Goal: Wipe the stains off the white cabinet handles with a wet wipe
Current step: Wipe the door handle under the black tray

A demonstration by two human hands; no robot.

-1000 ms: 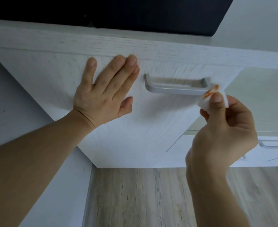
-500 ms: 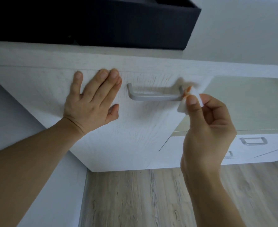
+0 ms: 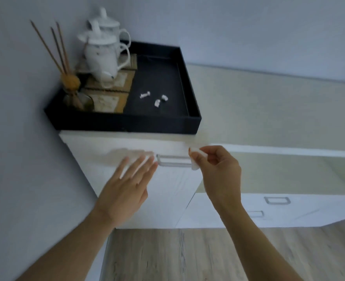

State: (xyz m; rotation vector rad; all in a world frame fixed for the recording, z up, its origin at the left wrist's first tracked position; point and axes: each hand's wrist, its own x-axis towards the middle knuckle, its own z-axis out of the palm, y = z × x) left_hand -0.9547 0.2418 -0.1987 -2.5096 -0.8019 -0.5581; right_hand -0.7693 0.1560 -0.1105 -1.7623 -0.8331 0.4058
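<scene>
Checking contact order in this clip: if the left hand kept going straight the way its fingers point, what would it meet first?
Most likely the white cabinet front just left of the handle. The left hand is open, fingers aimed up and forward at that panel. The hand is motion-blurred, so the remaining gap is unclear.

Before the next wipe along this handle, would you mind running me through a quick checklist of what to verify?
1. White wet wipe held: ok, pinched in the right hand.
2. Wipe at the metal bar handle: ok, it sits at the handle's right end.
3. White cabinet door steadied: cannot tell, the left hand is blurred and may be off the door.
4. Stain gone from the handle: cannot tell, too blurred.
5. Clean side of wipe facing the handle: cannot tell.
6. Black tray on top out of the way: ok, above the door.
</scene>
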